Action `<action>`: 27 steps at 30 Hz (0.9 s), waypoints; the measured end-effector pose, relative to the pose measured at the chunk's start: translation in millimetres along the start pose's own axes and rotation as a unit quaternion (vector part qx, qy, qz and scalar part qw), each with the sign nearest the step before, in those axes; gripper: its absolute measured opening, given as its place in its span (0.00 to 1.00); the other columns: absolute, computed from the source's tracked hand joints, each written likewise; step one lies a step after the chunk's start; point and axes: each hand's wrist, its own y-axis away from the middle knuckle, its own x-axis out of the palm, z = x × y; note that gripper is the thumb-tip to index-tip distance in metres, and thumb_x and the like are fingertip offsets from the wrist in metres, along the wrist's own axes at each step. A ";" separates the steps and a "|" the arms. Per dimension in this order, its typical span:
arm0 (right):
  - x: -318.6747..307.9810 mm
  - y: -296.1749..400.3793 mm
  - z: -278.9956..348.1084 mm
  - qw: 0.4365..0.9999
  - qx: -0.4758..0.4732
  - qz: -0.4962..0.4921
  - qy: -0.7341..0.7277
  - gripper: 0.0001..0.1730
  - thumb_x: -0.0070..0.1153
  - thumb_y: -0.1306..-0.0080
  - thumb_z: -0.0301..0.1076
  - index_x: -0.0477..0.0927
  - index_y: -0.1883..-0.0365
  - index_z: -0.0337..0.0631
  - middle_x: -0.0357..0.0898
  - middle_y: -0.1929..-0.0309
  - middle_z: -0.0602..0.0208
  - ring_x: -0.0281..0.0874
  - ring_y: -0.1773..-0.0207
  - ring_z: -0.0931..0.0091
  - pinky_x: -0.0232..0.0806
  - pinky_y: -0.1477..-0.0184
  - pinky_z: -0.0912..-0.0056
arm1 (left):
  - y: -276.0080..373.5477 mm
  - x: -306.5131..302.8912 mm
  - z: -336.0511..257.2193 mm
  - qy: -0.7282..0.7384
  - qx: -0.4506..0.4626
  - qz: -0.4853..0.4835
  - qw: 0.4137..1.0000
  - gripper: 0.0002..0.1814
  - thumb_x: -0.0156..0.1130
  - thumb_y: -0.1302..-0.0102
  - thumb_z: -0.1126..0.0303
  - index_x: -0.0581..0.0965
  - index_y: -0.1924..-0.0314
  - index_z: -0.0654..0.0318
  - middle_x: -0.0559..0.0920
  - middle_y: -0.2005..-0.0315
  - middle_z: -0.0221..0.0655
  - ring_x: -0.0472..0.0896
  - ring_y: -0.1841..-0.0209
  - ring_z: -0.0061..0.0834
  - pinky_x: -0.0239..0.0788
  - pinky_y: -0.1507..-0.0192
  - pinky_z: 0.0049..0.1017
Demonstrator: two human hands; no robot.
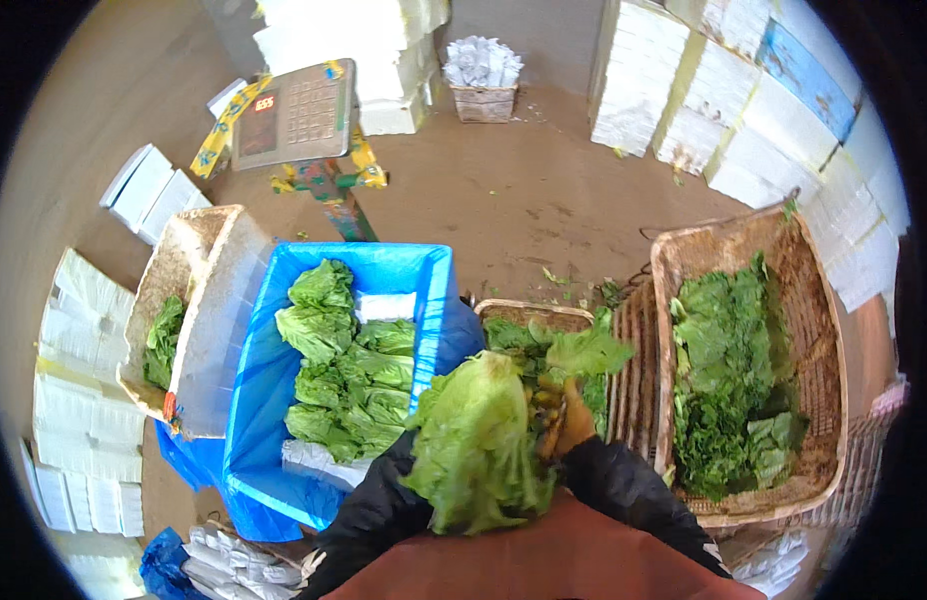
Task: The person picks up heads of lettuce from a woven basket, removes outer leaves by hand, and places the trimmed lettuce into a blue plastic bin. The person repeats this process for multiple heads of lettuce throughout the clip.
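A large head of green leaf lettuce (478, 442) is held up before my chest, its pale cut base pointing away from me. My left arm reaches under it, and the leaves hide most of that hand. At the lettuce's right side is my right hand (576, 421), its fingers around a loose outer leaf (589, 352). Below both hands stands a brown basket (535, 306) with green leaves in it. To the left, a box lined with blue plastic film (246, 420) contains several lettuce heads (351, 367) laid in rows over white packets.
At right, a large brown plastic crate (827, 360) holds leafy greens (726, 375). A scale display (295, 112) rises beyond the blue-lined box. White foam boxes (636, 75) are stacked around the floor. A dirty white box (235, 300) leans at left. White packets fill a small basket (484, 103).
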 end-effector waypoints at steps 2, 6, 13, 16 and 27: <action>-24.8 -25.7 -26.3 0.985 -0.045 0.098 0.135 0.28 0.48 0.25 0.54 0.73 0.37 0.43 0.80 0.49 0.64 0.76 0.62 0.76 0.71 0.62 0.72 | 2.1 4.5 -31.1 -0.136 0.090 -0.067 0.984 0.36 0.51 0.24 0.58 0.52 0.24 0.64 0.64 0.30 0.46 0.64 0.30 0.37 0.54 0.28 0.32; 75.9 3.4 -30.9 0.971 0.142 0.193 0.000 0.25 0.50 0.24 0.44 0.71 0.33 0.42 0.81 0.46 0.65 0.78 0.53 0.73 0.72 0.49 0.72 | 67.6 8.7 -35.6 -0.547 0.141 -0.182 0.805 0.47 0.60 0.32 0.61 0.43 0.22 0.61 0.53 0.25 0.44 0.55 0.25 0.37 0.47 0.26 0.32; 105.9 1.0 -13.9 0.879 -0.105 0.132 0.446 0.18 0.49 0.24 0.36 0.78 0.40 0.42 0.84 0.56 0.65 0.67 0.79 0.86 0.63 0.77 0.81 | 195.9 -68.3 -70.0 -0.056 0.384 -0.081 0.918 0.46 0.59 0.32 0.69 0.44 0.22 0.48 0.57 0.27 0.48 0.61 0.27 0.49 0.58 0.29 0.44; 116.0 10.3 -13.7 0.863 -0.030 0.080 0.498 0.19 0.47 0.23 0.37 0.76 0.38 0.42 0.84 0.56 0.64 0.68 0.79 0.86 0.61 0.78 0.83 | 198.7 -143.4 -94.5 -0.136 0.539 -0.390 0.734 0.52 0.65 0.37 0.76 0.44 0.22 0.45 0.59 0.29 0.51 0.62 0.29 0.49 0.60 0.32 0.41; 292.3 -148.5 -107.4 0.664 -0.264 0.261 0.649 0.24 0.50 0.27 0.43 0.72 0.35 0.46 0.81 0.51 0.45 0.82 0.60 0.59 0.72 0.58 0.60 | 222.7 -135.6 -107.2 -0.099 0.498 -0.478 0.716 0.49 0.54 0.37 0.85 0.45 0.22 0.45 0.72 0.39 0.47 0.79 0.46 0.43 0.77 0.48 0.41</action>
